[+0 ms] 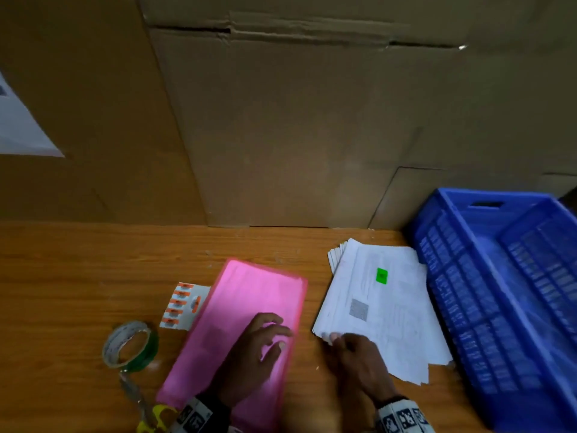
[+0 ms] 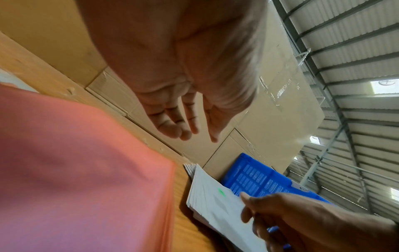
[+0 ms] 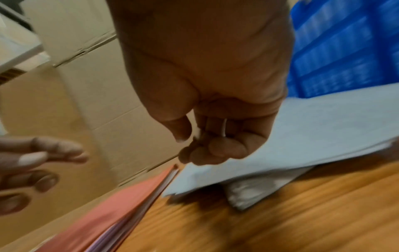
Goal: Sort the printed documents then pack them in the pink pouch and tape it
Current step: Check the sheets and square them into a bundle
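A pink pouch (image 1: 246, 295) lies flat in the middle of the wooden table. My left hand (image 1: 274, 334) is over its near half, fingers spread and relaxed, holding nothing; in the left wrist view the left hand (image 2: 190, 131) hangs above the pouch (image 2: 75, 170). A stack of printed documents (image 1: 384, 307) with a green sticker lies to the right of the pouch. My right hand (image 1: 335, 339) pinches the stack's near left corner. In the right wrist view the right hand (image 3: 194, 146) has curled fingers, with the top sheets (image 3: 313, 133) raised off the stack.
A blue plastic crate (image 1: 499, 292) stands right of the papers. A tape roll (image 1: 129, 345), yellow-handled scissors (image 1: 146, 410) and a sheet of orange stickers (image 1: 184, 304) lie left of the pouch. Tall cardboard boxes (image 1: 296, 135) wall off the table's back.
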`<state>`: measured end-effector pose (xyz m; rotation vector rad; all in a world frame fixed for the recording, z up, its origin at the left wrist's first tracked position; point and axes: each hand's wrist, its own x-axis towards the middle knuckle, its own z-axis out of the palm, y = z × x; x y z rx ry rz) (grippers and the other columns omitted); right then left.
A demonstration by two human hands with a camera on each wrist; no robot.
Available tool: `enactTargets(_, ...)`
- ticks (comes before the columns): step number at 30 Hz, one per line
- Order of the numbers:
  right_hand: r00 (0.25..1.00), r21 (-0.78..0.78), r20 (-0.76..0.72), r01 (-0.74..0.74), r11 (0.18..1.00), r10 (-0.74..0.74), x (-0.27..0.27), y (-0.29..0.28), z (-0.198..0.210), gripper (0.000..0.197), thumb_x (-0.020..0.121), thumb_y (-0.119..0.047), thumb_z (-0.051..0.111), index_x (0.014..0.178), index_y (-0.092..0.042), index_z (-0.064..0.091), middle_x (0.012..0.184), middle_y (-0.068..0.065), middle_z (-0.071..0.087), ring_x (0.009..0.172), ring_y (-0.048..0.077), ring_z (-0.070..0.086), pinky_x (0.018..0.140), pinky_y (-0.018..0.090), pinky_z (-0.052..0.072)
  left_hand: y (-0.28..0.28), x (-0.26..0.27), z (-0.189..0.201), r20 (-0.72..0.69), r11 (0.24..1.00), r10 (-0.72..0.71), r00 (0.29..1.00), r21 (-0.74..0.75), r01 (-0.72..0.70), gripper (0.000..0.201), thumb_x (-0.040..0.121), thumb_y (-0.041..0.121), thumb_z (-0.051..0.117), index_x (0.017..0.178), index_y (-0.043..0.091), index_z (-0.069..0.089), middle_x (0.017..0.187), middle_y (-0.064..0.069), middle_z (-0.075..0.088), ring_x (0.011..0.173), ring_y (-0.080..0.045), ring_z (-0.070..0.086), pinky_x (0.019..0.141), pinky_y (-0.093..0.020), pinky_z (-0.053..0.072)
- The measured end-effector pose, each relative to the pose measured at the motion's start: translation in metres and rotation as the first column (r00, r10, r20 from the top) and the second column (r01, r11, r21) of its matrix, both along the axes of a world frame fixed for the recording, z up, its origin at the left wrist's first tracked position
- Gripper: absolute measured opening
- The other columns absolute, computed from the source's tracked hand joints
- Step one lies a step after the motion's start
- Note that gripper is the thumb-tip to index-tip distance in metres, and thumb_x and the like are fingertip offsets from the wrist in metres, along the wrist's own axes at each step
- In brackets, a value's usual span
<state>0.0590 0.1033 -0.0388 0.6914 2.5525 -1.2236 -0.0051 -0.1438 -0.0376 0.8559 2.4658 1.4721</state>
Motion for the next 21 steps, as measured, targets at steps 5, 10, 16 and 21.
enactTargets(5, 0.929, 0.105, -0.177, 0.345, 0.933, -0.324, 0.024, 0.068, 0.000, 0.032, 0.091, -0.049, 0.066, 0.072, -0.024, 0.065, 0.072, -0.009, 0.070, 0.072, 0.010, 0.065, 0.063, 0.030, 0.045, 0.034, -0.022, 0.005, 0.006, 0.998, -0.054, 0.999, 0.036, 0.054, 0.030, 0.090, 0.006, 0.061, 0.105, 0.030, 0.071, 0.113, 0.022, 0.055, 0.105, -0.004, 0.061, 0.079, -0.015, 0.048)
enactTargets(10, 0.915, 0.413, 0.008, 0.365, 0.834, -0.404, 0.022, 0.111, -0.013, 0.047, 0.077, -0.061, 0.074, 0.100, -0.021, 0.064, 0.108, 0.004, 0.065, 0.097, 0.022, 0.063, 0.085, 0.037, 0.054, 0.087, -0.030, 0.001, 0.096, 0.995, -0.094, 0.991, 0.040, 0.090, 0.025, 0.089, 0.016, 0.063, 0.106, 0.033, 0.068, 0.112, 0.017, 0.057, 0.099, -0.007, 0.063, 0.081, -0.022, 0.052)
enactTargets(16, 0.853, 0.261, -0.009, 0.506, 0.822, -0.522, 0.020, 0.134, -0.012, 0.053, 0.076, -0.034, 0.084, 0.114, -0.013, 0.053, 0.112, 0.010, 0.058, 0.099, 0.029, 0.057, 0.087, 0.036, 0.047, 0.135, -0.030, 0.003, 0.152, 0.999, -0.015, 0.988, -0.049, 0.023, 0.032, 0.091, 0.023, 0.063, 0.121, 0.034, 0.060, 0.104, 0.023, 0.055, 0.092, -0.010, 0.058, 0.081, -0.029, 0.052)
enactTargets(21, 0.848, 0.252, -0.135, 0.529, 0.810, -0.512, 0.021, 0.150, -0.016, 0.030, 0.083, -0.026, 0.079, 0.073, -0.009, 0.058, 0.064, -0.001, 0.053, 0.063, 0.019, 0.053, 0.058, 0.026, 0.038, 0.140, -0.028, -0.001, 0.175, 0.997, 0.042, 0.984, -0.074, -0.029, 0.033, 0.090, 0.033, 0.059, 0.122, 0.038, 0.059, 0.110, 0.029, 0.054, 0.096, -0.003, 0.059, 0.083, -0.027, 0.053)
